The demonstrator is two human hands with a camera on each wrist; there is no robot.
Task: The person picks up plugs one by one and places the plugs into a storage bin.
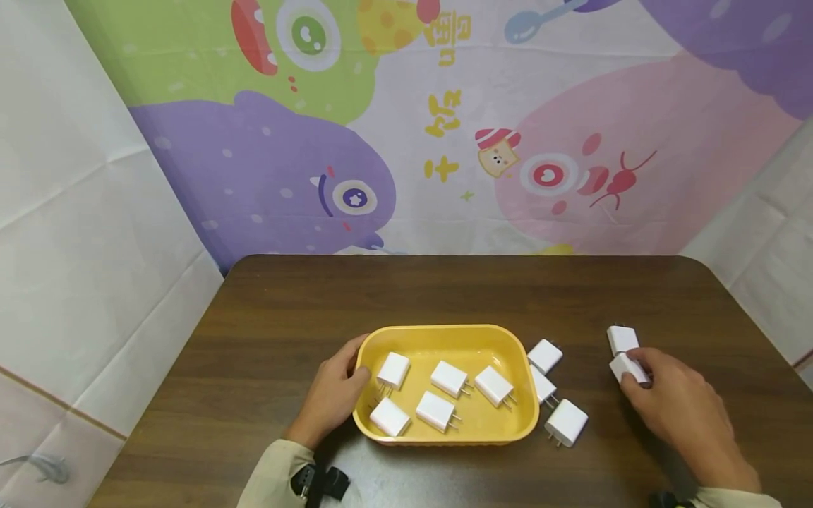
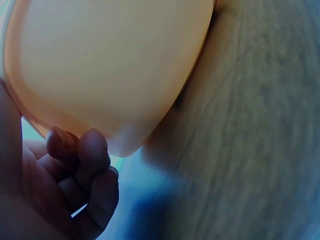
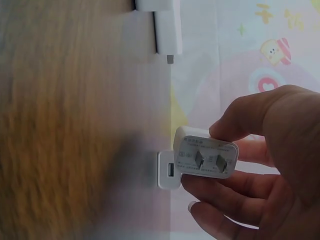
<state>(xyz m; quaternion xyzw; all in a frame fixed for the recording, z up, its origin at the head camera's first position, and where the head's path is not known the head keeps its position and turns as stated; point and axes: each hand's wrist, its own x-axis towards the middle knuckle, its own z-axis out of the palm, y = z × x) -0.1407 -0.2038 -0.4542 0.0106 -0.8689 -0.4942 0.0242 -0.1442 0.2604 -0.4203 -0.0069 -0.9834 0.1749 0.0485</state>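
Note:
My left hand [image 1: 333, 391] holds the left end of a yellow plastic tray [image 1: 438, 340], thumb over the rim. The left wrist view shows curled fingers [image 2: 92, 155] against the tray's outer wall [image 2: 115, 75]. Several white charger plugs lie inside, among them one charger [image 1: 449, 379] near the middle. To the tray's right, my right hand [image 1: 682, 406] pinches a white charger [image 1: 627, 370] between thumb and fingers. Its two metal prongs face the camera in the right wrist view, where the held charger [image 3: 207, 156] overlaps another charger [image 3: 168, 170] with a USB port.
Another white charger [image 1: 621, 339] lies just beyond the held one. Three more are by the tray's right end, the nearest charger [image 1: 567, 423] apart from the other two. The brown wooden table [image 1: 305, 303] meets a cartoon-printed cloth [image 1: 438, 212] at its back edge.

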